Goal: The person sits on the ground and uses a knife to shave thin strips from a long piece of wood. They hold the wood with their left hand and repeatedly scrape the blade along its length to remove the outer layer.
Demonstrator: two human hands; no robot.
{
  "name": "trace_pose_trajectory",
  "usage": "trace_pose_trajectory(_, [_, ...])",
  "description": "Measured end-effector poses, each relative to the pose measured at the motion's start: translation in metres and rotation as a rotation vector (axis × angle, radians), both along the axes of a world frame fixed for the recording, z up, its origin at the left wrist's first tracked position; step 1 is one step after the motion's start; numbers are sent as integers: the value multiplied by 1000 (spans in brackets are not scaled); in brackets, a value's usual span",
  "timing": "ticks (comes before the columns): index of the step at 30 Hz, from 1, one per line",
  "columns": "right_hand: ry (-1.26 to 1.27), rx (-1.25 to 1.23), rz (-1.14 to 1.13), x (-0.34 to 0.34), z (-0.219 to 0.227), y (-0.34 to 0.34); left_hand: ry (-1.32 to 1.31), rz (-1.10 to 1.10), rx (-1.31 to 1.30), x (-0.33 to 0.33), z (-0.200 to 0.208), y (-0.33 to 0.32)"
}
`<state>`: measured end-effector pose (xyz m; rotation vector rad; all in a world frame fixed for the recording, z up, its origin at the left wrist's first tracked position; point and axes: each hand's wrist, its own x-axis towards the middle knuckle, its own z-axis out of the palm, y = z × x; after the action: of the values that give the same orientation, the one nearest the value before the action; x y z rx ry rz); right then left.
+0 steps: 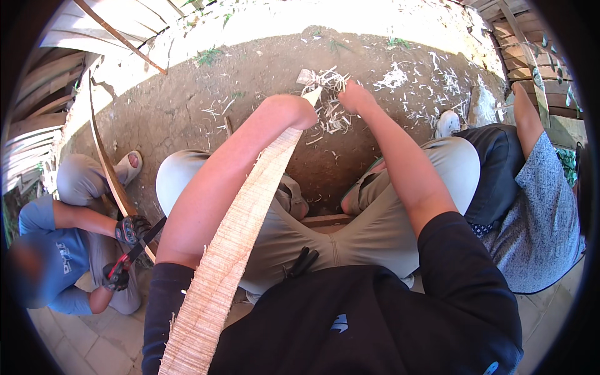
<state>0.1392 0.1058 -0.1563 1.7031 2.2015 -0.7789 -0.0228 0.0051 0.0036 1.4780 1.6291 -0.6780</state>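
Note:
A long, rough-sawn wooden plank [215, 281] runs from beside my left side out between my knees, narrowing to a pale tip. My left hand [299, 111] is closed around it near that tip, with my forearm along the plank. Just right of the tip is my right hand [355, 97], its fingers curled closed. What it holds, if anything, is hidden at this angle. Curled wood shavings [334, 119] lie on the ground under and between my hands. A small pale block of wood [306, 76] sits beyond the plank's tip.
At left, a person with gloved hands [131, 229] holds a red-handled blade [140, 250] against a long curved wood strip [105, 156]. Someone in patterned cloth [531, 225] sits close on my right. More shavings [394, 76] litter the dirt. A black-handled object [302, 262] rests at my lap.

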Motion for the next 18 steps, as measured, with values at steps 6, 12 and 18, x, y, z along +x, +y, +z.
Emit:
trace_pose_trajectory(6, [-77,-45,21,6,0,4,6,45,31,-6,-1,1])
trace_pose_trajectory(12, [172,-4,217,-1,13,2,-18,65,35,-14,3,5])
trace_pose_trajectory(18, [239,160,243,5,-2,2,-17,136,59,-22,13,3])
